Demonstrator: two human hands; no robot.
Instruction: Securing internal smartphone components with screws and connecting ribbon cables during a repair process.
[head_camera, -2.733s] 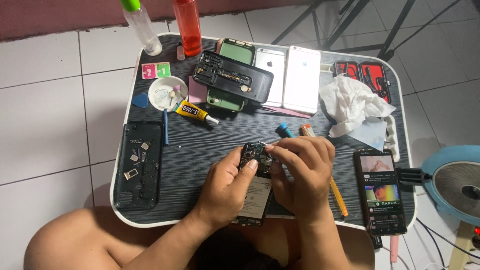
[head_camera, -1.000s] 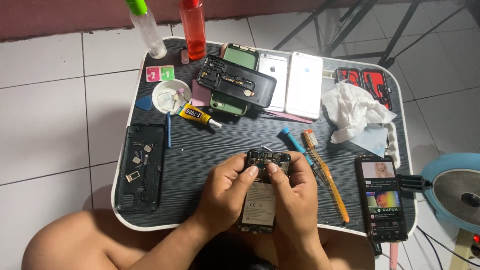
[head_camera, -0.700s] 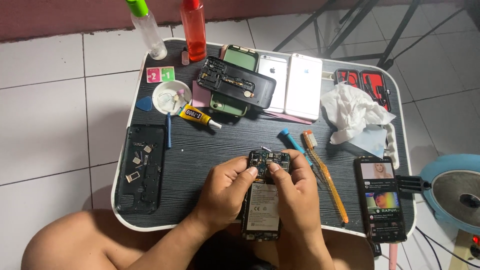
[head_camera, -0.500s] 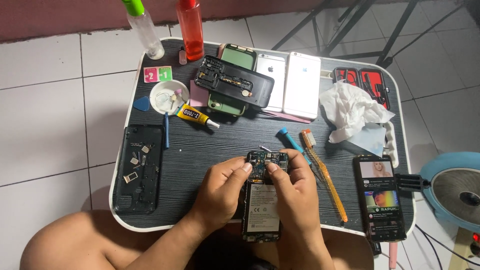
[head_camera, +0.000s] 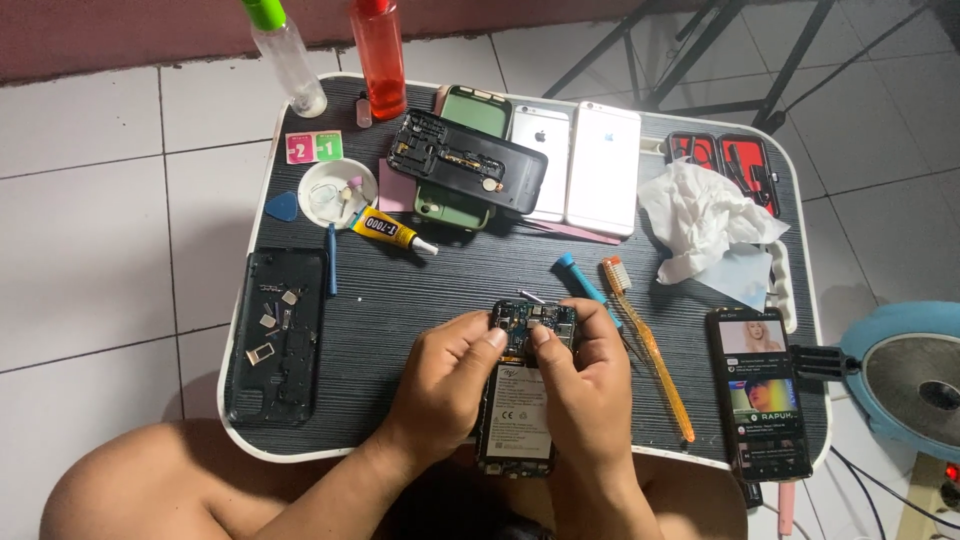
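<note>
Both your hands are gripping the opened phone (head_camera: 519, 400) at the near middle of the black tray table (head_camera: 470, 280): your left hand (head_camera: 447, 385) is pinching its upper left edge, thumb tip on the exposed board, and your right hand (head_camera: 585, 385) is closing around the right side, thumb pressing beside the left one. You are keeping the phone flat, its white-labelled battery facing up between your wrists. Left of you, a black back cover (head_camera: 277, 335) is lying with small metal bits on it. Behind it, a yellow glue tube (head_camera: 390, 231) with a black label is pointing right, just beside a white dish (head_camera: 335, 192) and two square wipe packets (head_camera: 313, 147), one pink, one green. At the far edge, a clear bottle (head_camera: 287, 60) with a green cap and a red bottle (head_camera: 380, 55) are standing. A toothbrush (head_camera: 645, 345) with an orange handle is lying just right of your right hand, and a lit phone (head_camera: 768, 395) is sitting near the right rim.
</note>
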